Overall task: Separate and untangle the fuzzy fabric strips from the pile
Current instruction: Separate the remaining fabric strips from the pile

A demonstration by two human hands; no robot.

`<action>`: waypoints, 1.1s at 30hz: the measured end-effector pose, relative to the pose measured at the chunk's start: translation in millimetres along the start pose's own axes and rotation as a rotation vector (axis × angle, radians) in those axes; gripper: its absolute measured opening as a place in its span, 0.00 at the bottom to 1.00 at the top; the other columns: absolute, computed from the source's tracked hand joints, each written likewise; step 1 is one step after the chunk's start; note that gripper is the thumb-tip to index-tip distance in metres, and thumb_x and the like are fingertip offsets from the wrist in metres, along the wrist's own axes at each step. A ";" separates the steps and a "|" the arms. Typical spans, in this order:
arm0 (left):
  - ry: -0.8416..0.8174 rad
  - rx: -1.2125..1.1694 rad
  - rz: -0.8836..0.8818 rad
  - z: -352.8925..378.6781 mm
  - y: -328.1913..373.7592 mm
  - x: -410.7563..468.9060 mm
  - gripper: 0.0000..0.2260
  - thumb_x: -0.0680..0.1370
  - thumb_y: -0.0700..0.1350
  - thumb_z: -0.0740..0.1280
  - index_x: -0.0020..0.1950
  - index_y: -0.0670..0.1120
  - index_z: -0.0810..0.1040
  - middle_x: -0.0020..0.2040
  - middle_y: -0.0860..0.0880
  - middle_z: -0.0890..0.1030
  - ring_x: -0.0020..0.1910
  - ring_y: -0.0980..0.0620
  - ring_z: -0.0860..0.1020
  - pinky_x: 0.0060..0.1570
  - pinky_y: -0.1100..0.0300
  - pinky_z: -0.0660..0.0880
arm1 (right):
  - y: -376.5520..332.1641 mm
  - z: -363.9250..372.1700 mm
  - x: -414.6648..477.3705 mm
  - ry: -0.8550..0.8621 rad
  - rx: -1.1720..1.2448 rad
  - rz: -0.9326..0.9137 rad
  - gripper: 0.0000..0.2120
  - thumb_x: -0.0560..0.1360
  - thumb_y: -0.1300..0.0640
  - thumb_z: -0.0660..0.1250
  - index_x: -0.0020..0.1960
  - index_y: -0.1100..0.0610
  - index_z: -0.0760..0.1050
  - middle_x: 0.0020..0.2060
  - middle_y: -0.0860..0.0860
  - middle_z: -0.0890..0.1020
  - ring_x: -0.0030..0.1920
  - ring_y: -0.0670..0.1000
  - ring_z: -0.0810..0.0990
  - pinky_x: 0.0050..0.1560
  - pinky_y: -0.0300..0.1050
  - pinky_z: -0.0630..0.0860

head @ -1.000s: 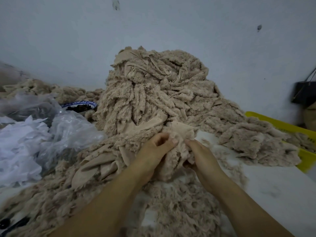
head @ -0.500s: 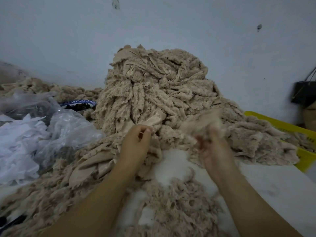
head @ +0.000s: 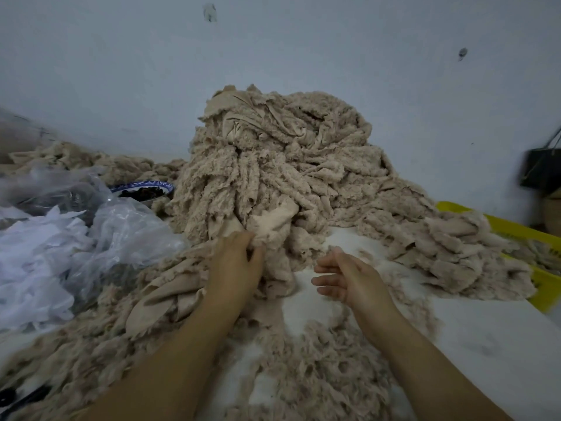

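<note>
While L hand grips 1 pile, R hand hovers slack.

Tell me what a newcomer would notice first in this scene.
A tall heap of beige fuzzy fabric strips dominates the centre. At its foot the left hand grips a fold of the heap, while the right hand hangs open and empty over the white table. A yellow plastic crate peeks out at the right edge.
</note>
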State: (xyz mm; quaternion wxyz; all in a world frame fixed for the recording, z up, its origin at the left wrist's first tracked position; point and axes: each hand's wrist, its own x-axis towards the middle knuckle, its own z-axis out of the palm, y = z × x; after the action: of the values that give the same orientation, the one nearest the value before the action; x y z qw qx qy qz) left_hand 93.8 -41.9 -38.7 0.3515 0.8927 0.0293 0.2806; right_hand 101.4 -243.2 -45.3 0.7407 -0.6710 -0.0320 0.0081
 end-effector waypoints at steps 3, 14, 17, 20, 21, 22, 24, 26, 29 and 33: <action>-0.132 -0.041 0.269 5.8 23.8 -13.9 0.08 0.81 0.44 0.63 0.42 0.49 0.71 0.39 0.55 0.71 0.45 0.51 0.69 0.40 0.58 0.62 | 1.4 4.3 -1.1 -0.046 -0.023 0.015 0.17 0.83 0.48 0.59 0.51 0.60 0.81 0.44 0.55 0.87 0.45 0.54 0.86 0.46 0.47 0.83; -0.450 -0.307 0.224 25.8 48.5 -37.2 0.14 0.83 0.56 0.61 0.43 0.51 0.78 0.39 0.54 0.79 0.39 0.59 0.77 0.42 0.61 0.74 | -1.5 -1.2 -3.5 -0.007 -0.061 -0.026 0.10 0.81 0.47 0.63 0.52 0.50 0.80 0.41 0.46 0.87 0.39 0.42 0.85 0.35 0.34 0.78; -0.350 -0.475 -0.075 23.5 46.4 -29.1 0.14 0.80 0.60 0.62 0.44 0.52 0.76 0.38 0.55 0.80 0.37 0.61 0.78 0.36 0.68 0.73 | -0.4 4.4 -5.0 -0.018 -0.519 -0.171 0.11 0.81 0.44 0.60 0.50 0.46 0.78 0.42 0.42 0.84 0.42 0.39 0.81 0.39 0.33 0.75; -0.391 -0.509 -0.201 22.4 44.7 -24.4 0.15 0.78 0.60 0.66 0.51 0.48 0.78 0.44 0.49 0.83 0.41 0.54 0.81 0.39 0.62 0.76 | 1.9 8.6 -6.6 -0.128 -0.763 -0.272 0.13 0.80 0.44 0.60 0.61 0.46 0.74 0.51 0.44 0.81 0.51 0.45 0.80 0.52 0.44 0.77; -0.398 -0.556 -0.239 22.8 43.3 -24.3 0.13 0.79 0.57 0.67 0.50 0.48 0.79 0.43 0.48 0.83 0.41 0.52 0.81 0.41 0.58 0.77 | 2.8 9.2 -6.9 -0.151 -0.812 -0.319 0.13 0.80 0.44 0.60 0.62 0.45 0.73 0.52 0.43 0.80 0.52 0.44 0.78 0.51 0.43 0.76; -0.393 -0.631 -0.286 22.8 42.0 -24.1 0.10 0.80 0.54 0.67 0.48 0.48 0.80 0.41 0.47 0.82 0.39 0.51 0.80 0.41 0.55 0.77 | 3.3 9.3 -7.1 -0.160 -0.856 -0.348 0.13 0.79 0.43 0.60 0.62 0.45 0.72 0.52 0.43 0.78 0.51 0.43 0.77 0.48 0.41 0.74; -0.349 -0.827 -0.399 20.7 40.7 -21.9 0.10 0.81 0.48 0.66 0.41 0.48 0.80 0.36 0.48 0.80 0.37 0.50 0.78 0.38 0.55 0.77 | 2.6 9.7 -6.8 -0.157 -0.925 -0.346 0.13 0.79 0.40 0.60 0.55 0.47 0.73 0.49 0.44 0.75 0.48 0.43 0.75 0.43 0.39 0.71; -0.291 -1.072 -0.513 19.0 39.7 -17.1 0.11 0.82 0.44 0.64 0.40 0.47 0.78 0.32 0.50 0.80 0.33 0.53 0.78 0.35 0.60 0.76 | 2.3 9.0 -5.9 -0.138 -0.932 -0.340 0.15 0.80 0.39 0.57 0.45 0.49 0.71 0.43 0.45 0.73 0.42 0.43 0.73 0.40 0.41 0.68; -0.231 -1.293 -0.669 12.9 37.3 -9.6 0.08 0.83 0.43 0.61 0.45 0.45 0.76 0.31 0.50 0.80 0.31 0.55 0.79 0.34 0.59 0.76 | 1.2 3.3 -5.4 -0.035 -0.848 -0.359 0.18 0.82 0.45 0.56 0.40 0.57 0.69 0.35 0.48 0.72 0.36 0.46 0.71 0.35 0.36 0.65; -0.094 -1.394 -0.774 7.6 25.6 -1.4 0.08 0.84 0.42 0.61 0.46 0.44 0.75 0.44 0.46 0.82 0.40 0.50 0.79 0.38 0.54 0.79 | -2.2 -5.0 -3.9 0.083 -0.782 -0.320 0.19 0.83 0.48 0.57 0.36 0.55 0.62 0.32 0.49 0.68 0.32 0.47 0.65 0.32 0.37 0.63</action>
State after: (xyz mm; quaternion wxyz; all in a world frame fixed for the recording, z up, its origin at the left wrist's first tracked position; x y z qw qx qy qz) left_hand 92.9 -66.2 -27.4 0.9020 0.4048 0.1400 0.0545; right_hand 97.7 -248.6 -43.7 0.4228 -0.8879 -0.1064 -0.1466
